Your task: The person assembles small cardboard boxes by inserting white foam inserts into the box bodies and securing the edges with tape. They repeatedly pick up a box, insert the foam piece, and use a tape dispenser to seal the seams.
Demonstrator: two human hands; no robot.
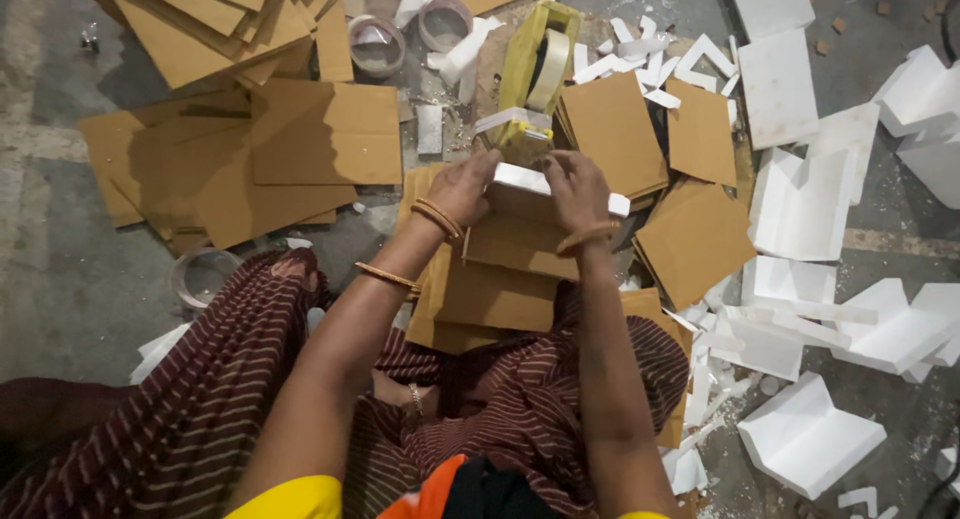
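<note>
Both hands, left hand (462, 187) and right hand (577, 191), fingers clamped on white foam block (522, 184) over lap, steadied against yellow tape dispenser (537, 71); cardboard sheets (325, 131) within reach on floor.

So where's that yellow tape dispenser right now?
In the head view the yellow tape dispenser stands on the floor at top centre, just beyond both hands, which hold a white block. Stacked brown cardboard sheets lie immediately to its right.

white block (520, 187) mostly hidden under hand (575, 191)
</note>
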